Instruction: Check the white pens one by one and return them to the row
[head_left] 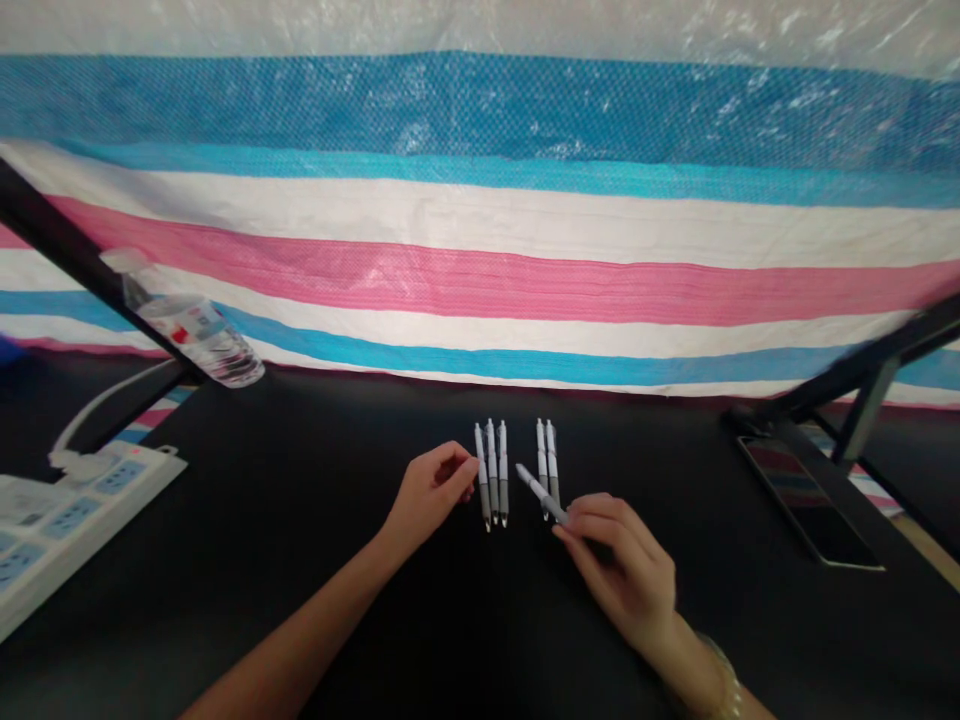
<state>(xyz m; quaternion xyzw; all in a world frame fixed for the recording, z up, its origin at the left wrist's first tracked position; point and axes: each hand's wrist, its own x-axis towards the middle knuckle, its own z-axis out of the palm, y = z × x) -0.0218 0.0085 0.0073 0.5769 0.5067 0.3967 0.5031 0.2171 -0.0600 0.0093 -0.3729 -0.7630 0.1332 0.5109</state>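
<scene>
Three white-and-grey pens [493, 472] lie side by side on the black table [300, 520], and two more pens [547, 455] lie just to their right. My left hand [431, 492] rests beside the group of three, fingers curled, fingertips touching the leftmost pen. My right hand [622, 565] pinches another pen [538, 492] by its lower end, holding it slanted over the pair.
A white power strip [67, 520] with its cord sits at the left edge. A plastic water bottle [191, 325] stands at the back left. A dark phone [806, 510] lies at the right by a black stand [862, 385]. A striped tarp [480, 230] hangs behind.
</scene>
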